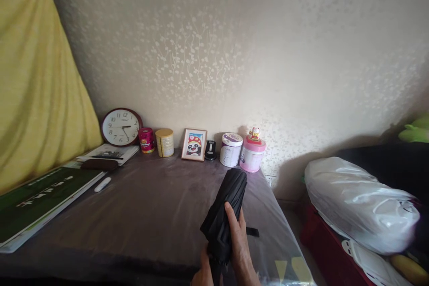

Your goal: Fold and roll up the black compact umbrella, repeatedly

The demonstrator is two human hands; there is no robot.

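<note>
A folded black umbrella [225, 214] is held tilted above the front part of the table, its top pointing away from me. My right hand [238, 243] wraps around its canopy from the right side, with the thumb lying along the folds. Low at the frame's bottom edge, my left hand [203, 270] grips the umbrella near its handle end; most of that hand is cut off. A short black strap [252, 232] sticks out to the right behind my right hand.
On the grey-covered table [150, 214] a clock [121, 126], cans [165, 143], a panda picture frame [193, 144] and tubs [231, 149] line the wall. A green book [43, 201] lies left. A white plastic bag [362, 201] stands right, beyond the table edge.
</note>
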